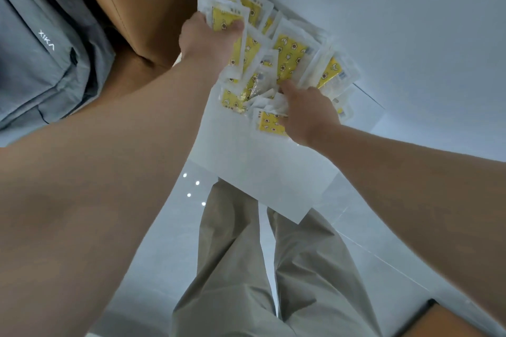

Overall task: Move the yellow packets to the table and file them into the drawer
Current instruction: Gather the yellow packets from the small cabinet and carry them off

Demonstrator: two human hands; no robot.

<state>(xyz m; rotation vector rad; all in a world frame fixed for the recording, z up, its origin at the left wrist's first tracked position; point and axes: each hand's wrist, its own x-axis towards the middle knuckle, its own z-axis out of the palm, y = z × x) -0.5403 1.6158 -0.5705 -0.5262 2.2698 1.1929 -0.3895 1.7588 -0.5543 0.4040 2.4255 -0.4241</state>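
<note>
Upper centre: gripping bunch of yellow packets [290, 55] with left hand [208, 38], thumb on top. Centre right: clutching more on tabletop [260, 172] with right hand [309, 115].

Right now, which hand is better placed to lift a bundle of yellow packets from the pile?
Probably the left. The left hand grips several yellow packets at the pile's far edge; the right hand only reaches among loose ones, its grasp hidden.

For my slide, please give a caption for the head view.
Left hand and right hand grip yellow packets heaped on a white table.
</note>
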